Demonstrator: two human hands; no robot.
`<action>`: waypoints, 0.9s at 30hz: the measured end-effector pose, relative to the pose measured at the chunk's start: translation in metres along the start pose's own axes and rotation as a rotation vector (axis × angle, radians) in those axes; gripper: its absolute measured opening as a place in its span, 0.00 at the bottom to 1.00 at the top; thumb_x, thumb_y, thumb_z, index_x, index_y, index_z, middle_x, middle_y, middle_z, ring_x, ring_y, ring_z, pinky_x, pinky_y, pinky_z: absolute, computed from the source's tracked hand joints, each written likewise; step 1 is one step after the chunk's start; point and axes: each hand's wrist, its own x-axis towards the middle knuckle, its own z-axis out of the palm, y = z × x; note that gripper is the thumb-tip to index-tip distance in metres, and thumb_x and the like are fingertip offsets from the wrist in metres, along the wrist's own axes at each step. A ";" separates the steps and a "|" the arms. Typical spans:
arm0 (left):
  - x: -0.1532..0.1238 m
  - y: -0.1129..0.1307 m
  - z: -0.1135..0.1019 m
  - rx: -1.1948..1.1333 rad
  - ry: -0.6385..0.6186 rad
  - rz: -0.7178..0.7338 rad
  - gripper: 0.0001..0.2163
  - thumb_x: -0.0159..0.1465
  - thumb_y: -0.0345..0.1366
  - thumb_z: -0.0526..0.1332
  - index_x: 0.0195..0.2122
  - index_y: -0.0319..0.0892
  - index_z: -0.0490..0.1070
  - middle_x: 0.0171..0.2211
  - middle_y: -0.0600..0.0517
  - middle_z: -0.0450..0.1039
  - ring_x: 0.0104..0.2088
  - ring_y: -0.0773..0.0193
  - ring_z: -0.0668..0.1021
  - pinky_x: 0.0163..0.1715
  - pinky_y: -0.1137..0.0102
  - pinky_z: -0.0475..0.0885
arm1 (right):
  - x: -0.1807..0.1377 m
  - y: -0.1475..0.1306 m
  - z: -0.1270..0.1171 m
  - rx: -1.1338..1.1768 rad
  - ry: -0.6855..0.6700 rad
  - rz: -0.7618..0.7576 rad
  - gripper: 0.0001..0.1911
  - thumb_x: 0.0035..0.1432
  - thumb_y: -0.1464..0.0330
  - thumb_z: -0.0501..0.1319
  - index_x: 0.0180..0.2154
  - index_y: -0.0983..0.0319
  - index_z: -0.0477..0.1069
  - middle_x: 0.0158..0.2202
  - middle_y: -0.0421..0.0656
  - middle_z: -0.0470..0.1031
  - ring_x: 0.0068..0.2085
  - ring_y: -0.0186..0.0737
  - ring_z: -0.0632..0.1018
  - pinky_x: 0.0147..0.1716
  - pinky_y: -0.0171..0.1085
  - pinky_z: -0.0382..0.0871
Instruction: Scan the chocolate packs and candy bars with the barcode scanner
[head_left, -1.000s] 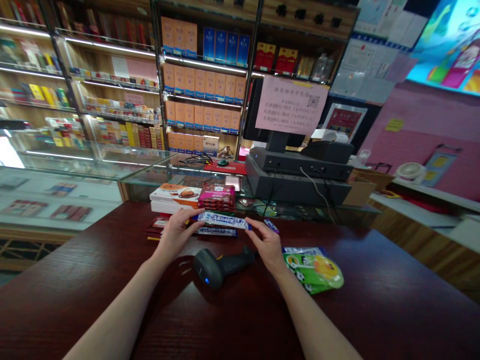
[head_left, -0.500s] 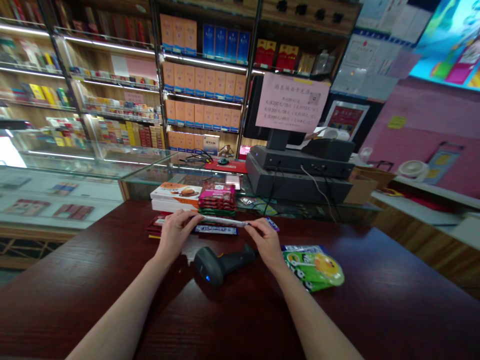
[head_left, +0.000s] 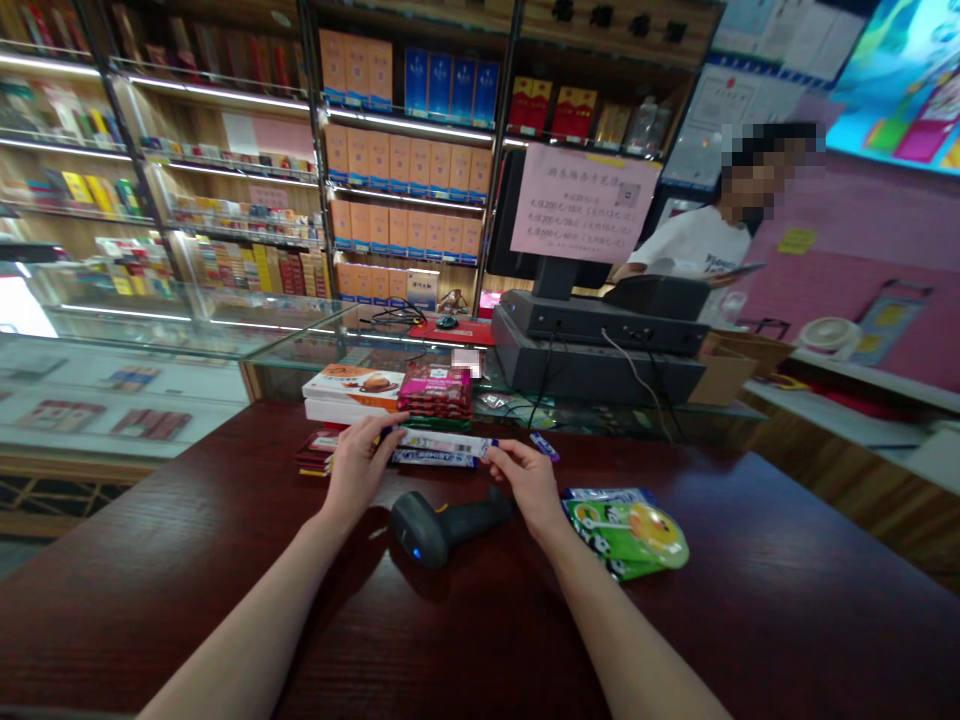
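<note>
A long, slim white-and-blue packet (head_left: 444, 443) is stretched level between both hands, a barcode showing near its right end. My left hand (head_left: 361, 458) pinches its left end and my right hand (head_left: 525, 474) its right end. Just beneath it lies another blue-and-white packet (head_left: 435, 459), partly covered. Closer to me, a black barcode scanner (head_left: 431, 530) with a blue light rests on the dark table (head_left: 420, 650). Beyond the held packet are a stack of dark red and pink packets (head_left: 435, 388) and a white-and-orange box (head_left: 352, 384).
Right of my right hand lie green panda-pattern packets (head_left: 630, 540) and a small purple packet (head_left: 544, 447). Behind the table stand a glass counter (head_left: 300, 345), a cash register (head_left: 592, 350) and a monitor with a pink sign (head_left: 581, 210). A person in a white shirt (head_left: 694, 243) is beyond.
The held packet has turned from edge-on so that its flat, printed face with the barcode shows. A person has come into view behind the cash register.
</note>
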 end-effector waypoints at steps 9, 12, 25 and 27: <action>-0.002 0.000 -0.004 0.264 -0.106 0.277 0.22 0.68 0.44 0.60 0.63 0.52 0.66 0.58 0.47 0.71 0.57 0.52 0.72 0.61 0.54 0.62 | 0.000 -0.002 0.003 0.120 0.044 0.076 0.15 0.45 0.58 0.73 0.33 0.61 0.81 0.28 0.43 0.82 0.25 0.34 0.74 0.25 0.33 0.68; -0.002 0.001 -0.005 0.341 -0.108 0.322 0.24 0.65 0.43 0.64 0.63 0.54 0.67 0.57 0.48 0.73 0.57 0.50 0.71 0.66 0.47 0.54 | 0.000 -0.001 0.003 0.133 0.041 0.096 0.16 0.44 0.58 0.73 0.33 0.62 0.82 0.27 0.43 0.82 0.24 0.33 0.74 0.24 0.33 0.67; -0.002 0.004 -0.005 0.374 -0.116 0.370 0.19 0.66 0.40 0.63 0.58 0.57 0.72 0.51 0.53 0.79 0.55 0.51 0.73 0.68 0.43 0.43 | -0.003 -0.002 0.005 0.123 -0.009 0.142 0.17 0.44 0.58 0.74 0.33 0.63 0.82 0.25 0.42 0.81 0.23 0.32 0.73 0.23 0.32 0.65; -0.002 0.004 -0.004 0.380 -0.128 0.365 0.19 0.67 0.40 0.63 0.58 0.57 0.72 0.51 0.52 0.79 0.55 0.51 0.73 0.69 0.43 0.43 | -0.003 -0.002 0.005 0.124 -0.017 0.151 0.16 0.45 0.58 0.73 0.33 0.63 0.82 0.25 0.42 0.81 0.23 0.31 0.73 0.24 0.32 0.65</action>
